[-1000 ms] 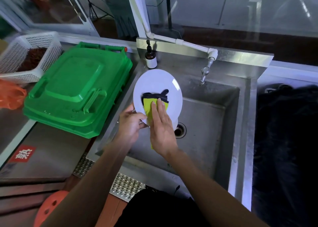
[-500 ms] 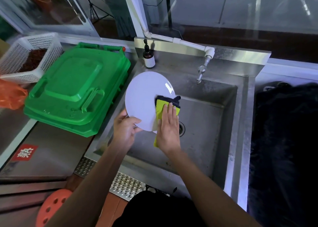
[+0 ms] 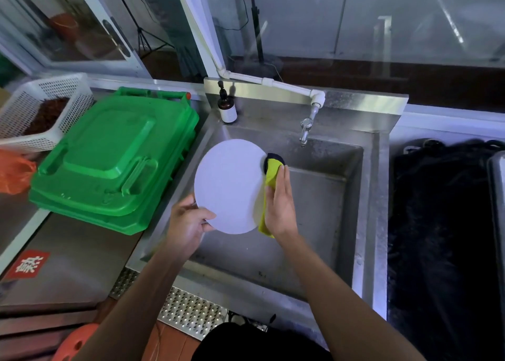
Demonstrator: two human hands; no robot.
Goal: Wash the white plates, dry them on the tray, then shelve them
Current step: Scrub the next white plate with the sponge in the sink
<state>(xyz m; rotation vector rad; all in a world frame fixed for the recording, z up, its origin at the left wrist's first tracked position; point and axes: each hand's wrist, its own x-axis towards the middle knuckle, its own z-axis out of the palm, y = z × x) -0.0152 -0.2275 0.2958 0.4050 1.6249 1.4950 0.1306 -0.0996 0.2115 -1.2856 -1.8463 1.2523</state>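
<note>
A round white plate [image 3: 228,185] is held tilted above the left side of the steel sink [image 3: 325,210]. My left hand [image 3: 185,224] grips the plate's lower left rim, thumb on its face. My right hand [image 3: 280,204] presses a yellow and black cloth [image 3: 270,169] against the plate's right edge, fingers laid straight along the cloth. The cloth wraps round the rim, and part of it hangs below my palm.
A tap [image 3: 306,128] hangs over the sink's back wall, with a brown soap bottle [image 3: 226,109] on the ledge to its left. Stacked green plastic lids [image 3: 109,163] lie left of the sink, a white basket [image 3: 41,109] behind them. Dark material [image 3: 442,224] fills the right.
My right hand has slid the cloth from the middle of the plate's face to its right edge. The plate has turned a little, its face more toward me.
</note>
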